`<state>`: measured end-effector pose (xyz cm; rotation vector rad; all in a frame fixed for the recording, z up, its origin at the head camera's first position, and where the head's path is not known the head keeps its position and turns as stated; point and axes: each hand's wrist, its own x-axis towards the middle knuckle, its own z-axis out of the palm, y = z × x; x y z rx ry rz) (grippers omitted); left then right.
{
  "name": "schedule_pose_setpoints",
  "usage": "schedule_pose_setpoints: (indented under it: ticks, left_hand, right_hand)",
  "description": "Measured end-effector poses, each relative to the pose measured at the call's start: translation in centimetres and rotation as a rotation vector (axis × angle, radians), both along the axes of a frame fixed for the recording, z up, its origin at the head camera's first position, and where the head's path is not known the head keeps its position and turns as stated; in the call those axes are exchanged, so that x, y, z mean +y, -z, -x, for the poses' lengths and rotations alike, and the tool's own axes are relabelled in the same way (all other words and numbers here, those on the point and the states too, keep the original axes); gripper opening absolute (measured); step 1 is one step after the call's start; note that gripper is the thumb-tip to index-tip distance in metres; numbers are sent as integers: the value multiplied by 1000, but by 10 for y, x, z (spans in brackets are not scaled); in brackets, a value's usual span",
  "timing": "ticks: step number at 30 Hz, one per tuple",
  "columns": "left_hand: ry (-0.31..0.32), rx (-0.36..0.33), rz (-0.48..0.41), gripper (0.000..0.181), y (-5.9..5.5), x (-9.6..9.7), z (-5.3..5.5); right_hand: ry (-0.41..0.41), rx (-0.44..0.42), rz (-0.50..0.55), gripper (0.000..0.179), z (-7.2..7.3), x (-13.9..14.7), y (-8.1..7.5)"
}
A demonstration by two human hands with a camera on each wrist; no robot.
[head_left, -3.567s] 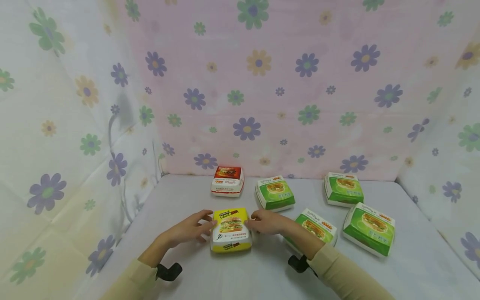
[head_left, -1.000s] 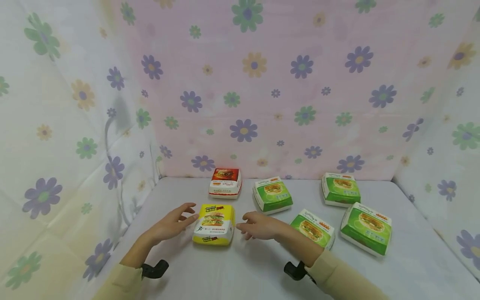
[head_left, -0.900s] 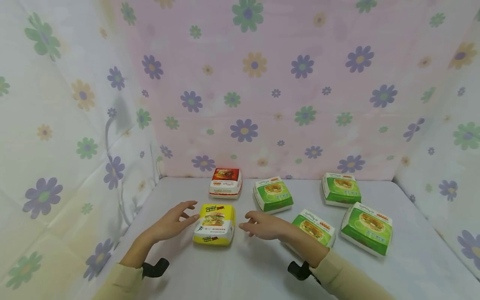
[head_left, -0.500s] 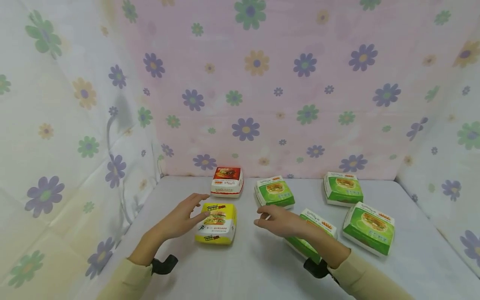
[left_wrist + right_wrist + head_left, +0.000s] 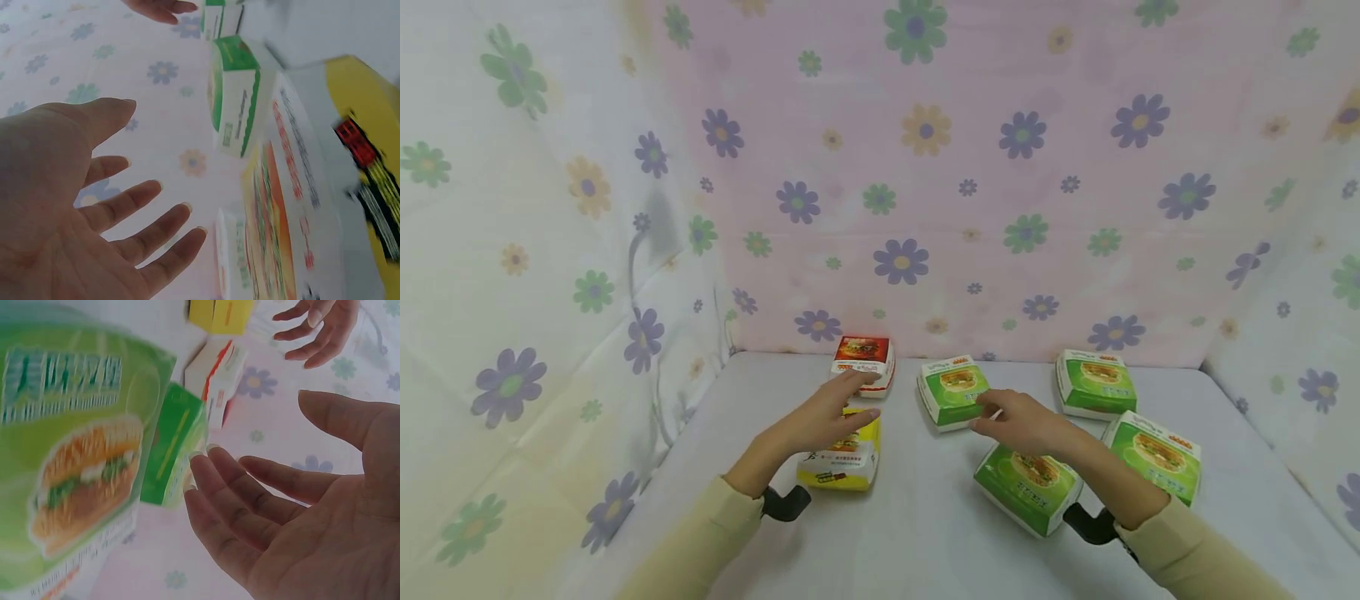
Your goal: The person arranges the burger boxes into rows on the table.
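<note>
I am at a small booth of cloth, which looks to me arranged for filming; whether it is inside a home, an office or a lab, I cannot tell. The far cloth [image 5: 842, 292], pale pink and printed with flowers, hangs like a wall behind the table [image 5: 917, 525]. The left cloth [image 5: 550, 250] and the right cloth [image 5: 1311, 350], which are whiter but also flowered, close the two sides. On the left one I see folds and a curved line [image 5: 633, 262], similar to a cord. The table has a plain white top, where burger boxes [image 5: 951, 396] are set out. At my wrists I wear black devices [image 5: 786, 504], which also suggests recording.
</note>
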<state>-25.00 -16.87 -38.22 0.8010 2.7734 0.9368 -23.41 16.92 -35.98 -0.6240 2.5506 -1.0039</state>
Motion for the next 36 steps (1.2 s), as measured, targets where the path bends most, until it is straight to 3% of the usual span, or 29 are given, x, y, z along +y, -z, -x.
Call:
schedule_pose_setpoints:
  ticks: [8,14,22,27,31,36]
  left_hand:
    - [-73,-41,-82,70,3,35,20]
    - [-99,-52,-94,73,11,60,33]
    - [-170,-183,-179,79,23,84,41]
    - [-246,-243,-211,87,33,98,45]
    - [-312,-262,-168,89,43,106,46]
    - [-339,-316,-180,84,52,116,45]
  right_hand:
    - [58,-20,-65,58,21,28,-8]
    - [79,-23,-91,60,37,40,-10]
    - [58,8,-106,60,70,44,-7]
    - [39,-16,-121,60,96,45,1]
    - [5,-24,-153,59,117,42,14]
    - [-32,-60,-190,60,129,37,26]
